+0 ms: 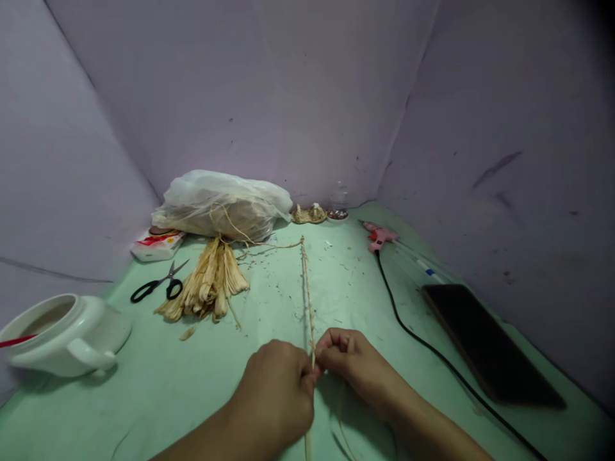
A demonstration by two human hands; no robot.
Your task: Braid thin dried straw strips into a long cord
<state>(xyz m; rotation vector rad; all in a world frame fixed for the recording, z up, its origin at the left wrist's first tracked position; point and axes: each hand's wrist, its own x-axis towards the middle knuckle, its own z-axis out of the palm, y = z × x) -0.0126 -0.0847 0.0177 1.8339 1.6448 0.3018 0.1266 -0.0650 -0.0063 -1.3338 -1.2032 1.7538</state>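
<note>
A thin twisted fibre cord (308, 288) runs from the back of the table toward me along the middle. My left hand (278, 390) is closed on its near end, knuckles up. My right hand (348, 358) pinches the same cord from the right, its fingertips close to my left thumb. A pale flat strip (308, 445) comes out below my left hand, and a thin loose strand (341, 422) hangs below my right hand. A bundle of dry husk strips (206, 285) lies left of the cord.
Black-handled scissors (163, 282) and a white pot (79, 330) are at left. Behind stand a plastic bag (225, 202), a woven piece (309, 214) and a small dish (337, 216). At right lie a pink glue gun (381, 235), its black cable (423, 342) and a dark tablet (485, 339).
</note>
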